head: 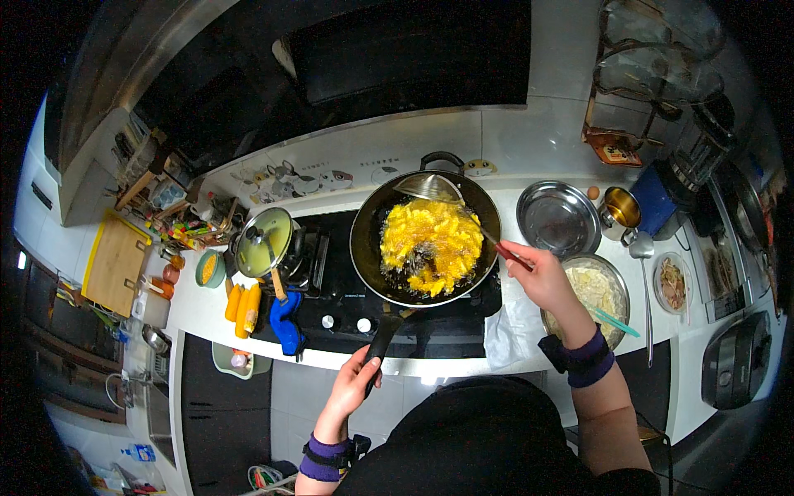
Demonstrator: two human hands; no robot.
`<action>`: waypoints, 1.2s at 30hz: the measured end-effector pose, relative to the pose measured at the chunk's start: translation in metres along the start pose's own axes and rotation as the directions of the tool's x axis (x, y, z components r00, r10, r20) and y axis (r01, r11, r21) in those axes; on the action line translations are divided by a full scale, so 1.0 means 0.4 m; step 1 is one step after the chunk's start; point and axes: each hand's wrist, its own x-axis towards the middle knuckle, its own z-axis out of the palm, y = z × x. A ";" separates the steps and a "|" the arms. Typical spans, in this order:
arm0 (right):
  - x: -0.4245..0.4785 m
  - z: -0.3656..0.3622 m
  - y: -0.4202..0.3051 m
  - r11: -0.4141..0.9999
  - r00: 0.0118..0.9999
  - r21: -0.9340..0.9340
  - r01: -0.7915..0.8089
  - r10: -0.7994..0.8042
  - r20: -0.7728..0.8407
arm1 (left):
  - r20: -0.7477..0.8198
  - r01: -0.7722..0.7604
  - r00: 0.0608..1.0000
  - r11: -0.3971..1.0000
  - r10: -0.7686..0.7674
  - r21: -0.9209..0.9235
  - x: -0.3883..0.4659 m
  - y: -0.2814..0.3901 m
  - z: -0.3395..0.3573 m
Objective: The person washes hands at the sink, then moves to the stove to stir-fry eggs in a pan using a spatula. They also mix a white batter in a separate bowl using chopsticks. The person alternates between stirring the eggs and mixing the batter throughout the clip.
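Note:
A black wok (363, 248) stands on the gas stove, filled with yellow food pieces (428, 239) bubbling in oil. My left hand (355, 380) is closed around the wok's long black handle, below the stove's front edge. In my right hand (538, 273) is the dark red handle of a metal skimmer (428, 186); its head is over the far side of the food, inside the wok's rim. Right of the wok, a steel bowl of pale batter (589, 285) with turquoise chopsticks (617, 322) is partly hidden by my right forearm.
A lidded pot (263, 242) is on the left of the black hob (422, 335), near corn cobs (243, 309) and a blue cloth item (286, 325). At right are an empty steel basin (558, 217), an egg (593, 193), a ladle (649, 297) and a white cloth (512, 335).

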 end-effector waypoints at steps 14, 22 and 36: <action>-0.089 -0.034 0.012 0.747 0.819 0.340 -0.571 0.490 0.299 | 0.000 0.002 1.000 1.000 -0.002 -0.007 0.004 -0.005 0.000; -0.117 0.041 -0.015 0.565 0.730 0.474 -0.675 0.417 0.542 | 0.011 0.011 1.000 1.000 -0.011 -0.003 0.006 -0.003 -0.002; -0.103 0.090 0.010 0.470 0.798 0.644 -0.603 0.368 0.478 | -0.017 0.009 1.000 1.000 -0.009 -0.018 -0.002 -0.011 -0.001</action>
